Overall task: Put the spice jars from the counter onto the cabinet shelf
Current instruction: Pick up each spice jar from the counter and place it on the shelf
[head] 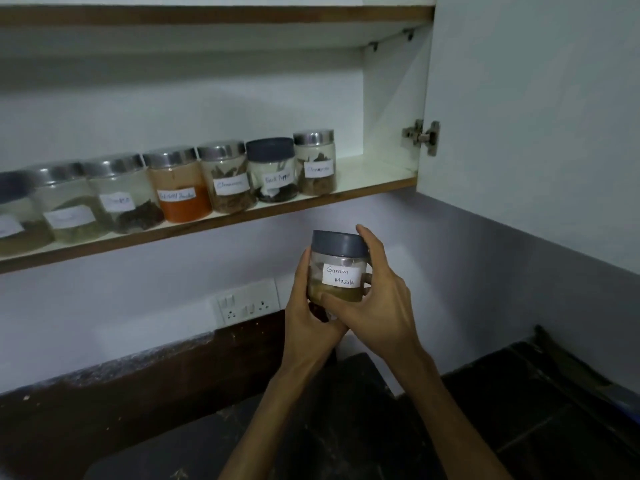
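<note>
A clear jar with a dark grey lid and a white label reading "Garam Masala" (339, 268) is held up in the air below the cabinet shelf (374, 174). My left hand (308, 317) cups its left side and bottom. My right hand (377, 299) wraps its right side, with fingers on the lid rim and under the base. Several labelled spice jars stand in a row along the shelf, among them the black pepper jar (273, 169), a red powder jar (180, 183) and the rightmost steel-lidded jar (315, 162). Right of that jar the shelf is bare.
The open cabinet door (530, 116) hangs at the right on a metal hinge (420, 135). An upper shelf (207, 15) sits above. A wall socket plate (247, 301) is below the shelf. The dark stone counter (519, 410) runs underneath.
</note>
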